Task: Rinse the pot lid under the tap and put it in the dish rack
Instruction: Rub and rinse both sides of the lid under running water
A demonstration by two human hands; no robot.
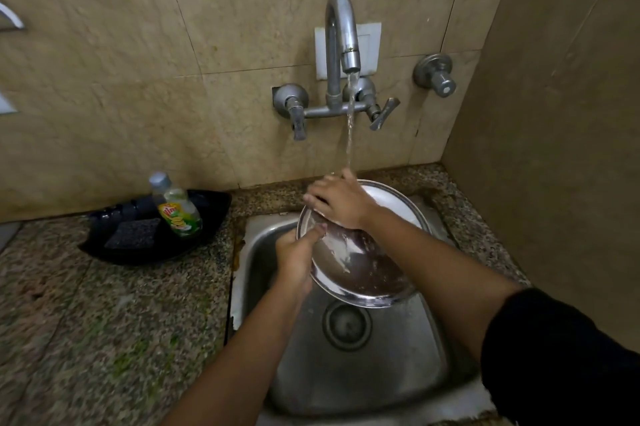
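Dim — soft blur; edges bowed

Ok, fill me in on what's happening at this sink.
A person is rinsing a steel pot lid over the sink. The left hand grips the lid's left rim, thumb on top, holding it tilted. The right hand lies flat on the lid's upper part, right where the running stream from the tap lands. Water is spreading across the lid. On the counter to the left, a black tray holds a dish soap bottle and a scrub pad. No dish rack is in view.
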